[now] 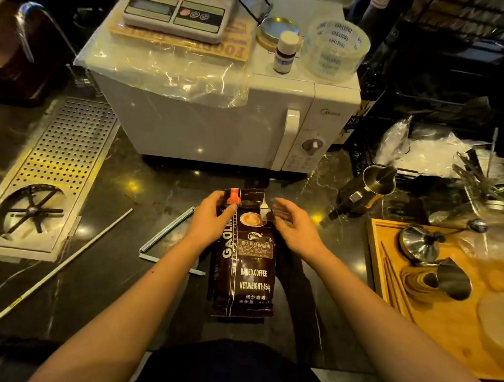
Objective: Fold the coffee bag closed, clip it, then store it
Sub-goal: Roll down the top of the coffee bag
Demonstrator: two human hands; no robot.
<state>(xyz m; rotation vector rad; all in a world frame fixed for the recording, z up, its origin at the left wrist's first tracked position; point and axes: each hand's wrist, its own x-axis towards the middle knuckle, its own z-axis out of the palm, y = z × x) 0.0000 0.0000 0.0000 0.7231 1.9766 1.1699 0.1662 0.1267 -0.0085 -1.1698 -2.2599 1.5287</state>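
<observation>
Pinching the coffee bag (244, 256) top, the left hand (213, 218) grips; the right hand (294, 226) hovers open at 3 o'clock. Foil looks crinkly, slippery; fold near the torn mouth.

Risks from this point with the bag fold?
1. Only the left hand grips the coffee bag near its top; the right hand is open beside it, so the bag may tip.
2. The clip lies behind the left forearm and could get knocked when reaching for it.
</observation>
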